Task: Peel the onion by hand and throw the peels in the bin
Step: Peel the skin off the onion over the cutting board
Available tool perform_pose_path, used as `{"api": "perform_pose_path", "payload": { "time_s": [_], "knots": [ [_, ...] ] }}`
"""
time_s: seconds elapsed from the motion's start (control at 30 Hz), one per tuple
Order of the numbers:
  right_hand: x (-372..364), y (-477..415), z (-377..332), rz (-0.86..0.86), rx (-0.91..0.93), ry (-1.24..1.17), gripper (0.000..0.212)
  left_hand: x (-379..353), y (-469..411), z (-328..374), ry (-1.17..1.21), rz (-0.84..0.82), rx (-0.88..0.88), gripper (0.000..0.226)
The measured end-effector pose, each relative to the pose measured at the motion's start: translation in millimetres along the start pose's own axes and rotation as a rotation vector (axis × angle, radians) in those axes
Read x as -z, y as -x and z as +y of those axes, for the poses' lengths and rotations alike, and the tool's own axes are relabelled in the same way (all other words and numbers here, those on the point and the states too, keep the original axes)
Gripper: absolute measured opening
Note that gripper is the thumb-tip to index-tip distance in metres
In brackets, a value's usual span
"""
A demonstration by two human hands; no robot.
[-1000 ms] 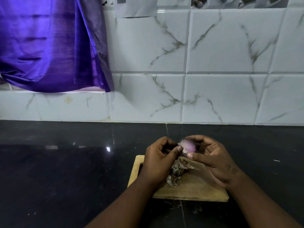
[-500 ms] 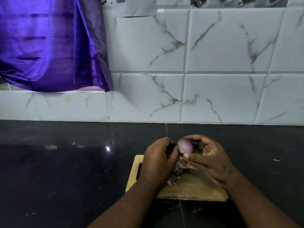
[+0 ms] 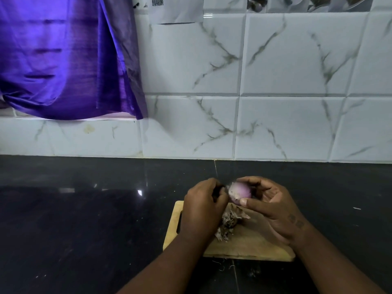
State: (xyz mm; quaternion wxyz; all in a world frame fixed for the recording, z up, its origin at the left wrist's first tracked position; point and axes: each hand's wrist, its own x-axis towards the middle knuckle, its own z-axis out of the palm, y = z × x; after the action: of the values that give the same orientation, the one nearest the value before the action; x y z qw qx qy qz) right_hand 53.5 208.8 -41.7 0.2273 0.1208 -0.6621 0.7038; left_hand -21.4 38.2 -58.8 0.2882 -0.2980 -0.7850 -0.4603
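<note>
A small purple onion [image 3: 240, 192] is held above the wooden cutting board [image 3: 250, 245]. My right hand [image 3: 273, 206] cups it, thumb pressed on its near side. My left hand [image 3: 203, 205] is closed at the onion's left end, fingertips pinching at the skin there; what it pinches is hidden. A heap of dry brownish peels [image 3: 230, 221] lies on the board under my hands. No bin is in view.
The board sits on a glossy black countertop [image 3: 84, 219] that runs to a white marbled tile wall [image 3: 275, 102]. A purple cloth [image 3: 63, 60] hangs at the upper left. Small peel scraps [image 3: 220, 265] lie on the counter before the board.
The onion has turned in my right hand and shows more of its bare purple side. My left hand has shifted slightly left at the onion's end.
</note>
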Motion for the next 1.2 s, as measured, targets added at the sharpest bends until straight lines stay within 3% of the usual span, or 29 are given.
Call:
{"api": "perform_pose_path", "payload": {
  "time_s": [0.2,0.4,0.87,1.07,1.2],
  "knots": [
    [0.4,-2.4,1.0,-0.001,-0.032,-0.064,0.045,3.2,0.8,-4.2,0.058,-0.062,0.001,0.021],
    [0.8,-2.6,0.4,0.002,-0.056,-0.073,0.047,7.2,1.1,0.8,0.145,-0.058,-0.086,0.018],
    [-0.4,-2.2,0.4,-0.010,-0.074,-0.030,0.038,6.9,0.0,1.9,-0.102,-0.019,-0.328,0.029],
    [1.4,-2.2,1.3,-0.019,-0.078,-0.027,0.049,4.5,-0.8,-0.7,-0.008,0.017,-0.206,0.016],
    [1.6,-4.1,4.0,-0.004,-0.085,-0.053,0.040,4.3,-0.1,-1.8,0.294,-0.062,-0.010,0.019]
  ]
}}
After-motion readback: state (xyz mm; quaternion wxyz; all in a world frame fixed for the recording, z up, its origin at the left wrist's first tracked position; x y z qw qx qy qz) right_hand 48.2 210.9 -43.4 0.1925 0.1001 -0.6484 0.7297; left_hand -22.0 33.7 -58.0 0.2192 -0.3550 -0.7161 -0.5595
